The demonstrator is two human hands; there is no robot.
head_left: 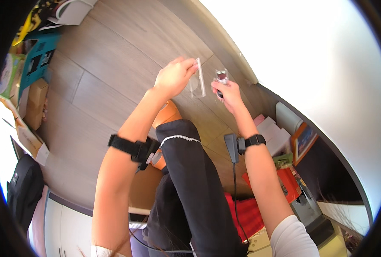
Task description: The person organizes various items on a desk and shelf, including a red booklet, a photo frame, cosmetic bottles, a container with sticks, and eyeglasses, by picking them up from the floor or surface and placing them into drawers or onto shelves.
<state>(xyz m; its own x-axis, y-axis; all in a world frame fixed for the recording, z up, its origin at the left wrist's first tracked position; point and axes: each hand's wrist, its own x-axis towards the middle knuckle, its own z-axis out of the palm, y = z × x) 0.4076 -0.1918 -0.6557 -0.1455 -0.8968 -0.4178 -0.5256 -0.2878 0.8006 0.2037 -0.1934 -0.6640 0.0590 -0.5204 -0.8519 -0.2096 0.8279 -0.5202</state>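
My left hand (174, 78) is stretched forward over the floor, its fingers pinching a thin clear plastic piece (201, 80) with a pale straight edge. That piece stands upright between my hands, and part of it is see-through. A short gap to the right, my right hand (229, 95) has its fingers closed round a small shiny clear object (221, 76) with dark red and black parts. Blur and glare hide what kind of object this is. The two held things do not touch.
Wood-look floor (109, 64) lies below, with a white wall (310, 51) at the right. Boxes and a teal carton (37, 60) line the left side. A framed picture (304, 143) and red items (288, 184) stand right. Black straps with devices sit on my forearms, and a cable (235, 192) hangs down.
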